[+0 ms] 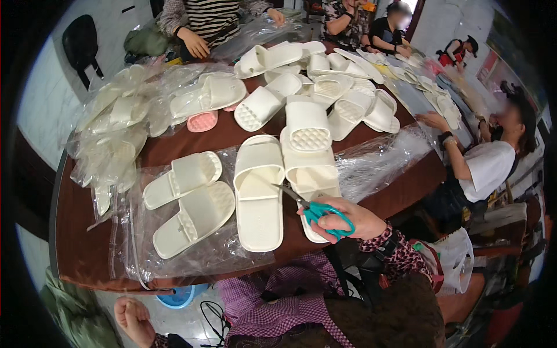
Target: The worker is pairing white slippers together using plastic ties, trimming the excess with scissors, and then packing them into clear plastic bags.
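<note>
My right hand is closed round the teal handles of a pair of scissors. The scissor blades point up and left, with the tip over the inside of a white slipper standing in front of me. Partly behind the hand lies another white slipper, and a further slipper rests on its far end. To the left, two more white slippers lie side by side on clear plastic film. Below the table edge at lower left, my left hand has its fingers curled in; what they hold, if anything, is hidden.
White slippers are heaped at the far side of the brown table. Bagged slippers pile up at left, near a pink slipper. Several people work around. A blue basin is on the floor.
</note>
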{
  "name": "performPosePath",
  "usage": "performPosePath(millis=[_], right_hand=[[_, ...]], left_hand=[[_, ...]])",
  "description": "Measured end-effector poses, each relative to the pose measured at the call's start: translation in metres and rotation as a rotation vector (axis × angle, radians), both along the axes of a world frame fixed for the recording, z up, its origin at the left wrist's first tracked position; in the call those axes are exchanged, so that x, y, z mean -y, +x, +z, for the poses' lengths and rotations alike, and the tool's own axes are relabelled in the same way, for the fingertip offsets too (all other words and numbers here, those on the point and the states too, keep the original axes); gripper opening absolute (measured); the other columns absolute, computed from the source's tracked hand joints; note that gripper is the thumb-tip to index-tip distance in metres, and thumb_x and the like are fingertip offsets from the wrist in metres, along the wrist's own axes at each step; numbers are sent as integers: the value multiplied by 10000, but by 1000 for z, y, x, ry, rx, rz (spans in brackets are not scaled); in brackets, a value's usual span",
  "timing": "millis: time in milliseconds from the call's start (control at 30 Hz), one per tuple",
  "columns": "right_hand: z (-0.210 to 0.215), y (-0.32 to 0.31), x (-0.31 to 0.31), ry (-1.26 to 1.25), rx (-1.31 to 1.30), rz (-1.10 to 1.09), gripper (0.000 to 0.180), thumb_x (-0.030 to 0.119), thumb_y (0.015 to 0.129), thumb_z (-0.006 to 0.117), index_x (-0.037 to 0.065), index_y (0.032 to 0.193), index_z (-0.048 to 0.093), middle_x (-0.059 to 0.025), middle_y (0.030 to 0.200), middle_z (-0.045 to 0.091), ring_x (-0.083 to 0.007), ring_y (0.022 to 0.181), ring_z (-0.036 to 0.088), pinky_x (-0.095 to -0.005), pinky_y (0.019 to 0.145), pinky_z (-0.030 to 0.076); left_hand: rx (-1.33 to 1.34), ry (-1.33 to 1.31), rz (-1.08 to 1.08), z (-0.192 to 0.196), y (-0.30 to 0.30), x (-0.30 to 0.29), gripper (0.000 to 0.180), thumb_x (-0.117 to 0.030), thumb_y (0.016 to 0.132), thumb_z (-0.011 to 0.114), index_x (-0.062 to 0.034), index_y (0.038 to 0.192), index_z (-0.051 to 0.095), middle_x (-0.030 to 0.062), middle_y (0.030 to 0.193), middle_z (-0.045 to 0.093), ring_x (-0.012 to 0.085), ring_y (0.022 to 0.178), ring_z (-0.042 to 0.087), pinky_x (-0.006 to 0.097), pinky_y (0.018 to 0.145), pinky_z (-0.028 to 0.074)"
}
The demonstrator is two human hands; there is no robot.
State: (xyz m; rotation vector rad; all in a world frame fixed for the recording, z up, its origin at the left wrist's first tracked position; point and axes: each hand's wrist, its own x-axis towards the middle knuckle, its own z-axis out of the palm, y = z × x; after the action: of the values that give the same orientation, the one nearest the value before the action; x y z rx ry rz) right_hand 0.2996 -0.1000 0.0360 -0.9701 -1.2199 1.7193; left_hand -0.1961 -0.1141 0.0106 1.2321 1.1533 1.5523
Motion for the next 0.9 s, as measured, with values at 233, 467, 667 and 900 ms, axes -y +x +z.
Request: performPosePath(millis=[233,467,667,900], right_hand=[[8,-14,2,-25,198,-278,693,404,757,651,-63,1232,456,-33,732,545,-89,495,473,-216,440,336],[-6,-13,5,126,127,-282,716,406,840,661,-61,1293,362,-34,722,486,-73,455,420,-184,396,314],[5,-23,3,85,146,-275,771,405,842,671,-89,1308,306,-57,727,501,-97,442,444,-199,388,317],[15,-33,14,147,308,-389,829,499,791,678,-87,1293,376,-16,732,507,-61,458,431,-193,401,303]], left_hand=[[246,-294,591,-98,-131,33,55,-119,890,579,-95,841,571,-67,584,378,38,474,326,208,425,262],[171,-605,924,-278,-188,61,145,-149,789,596,-23,852,631,14,555,485,126,405,443,287,369,396],[259,-577,877,-327,-175,12,168,-161,792,608,-17,877,622,11,566,494,126,424,457,289,384,430],[195,-537,815,-357,-188,-51,142,-186,834,617,-49,868,597,19,588,493,136,433,471,299,400,464]])
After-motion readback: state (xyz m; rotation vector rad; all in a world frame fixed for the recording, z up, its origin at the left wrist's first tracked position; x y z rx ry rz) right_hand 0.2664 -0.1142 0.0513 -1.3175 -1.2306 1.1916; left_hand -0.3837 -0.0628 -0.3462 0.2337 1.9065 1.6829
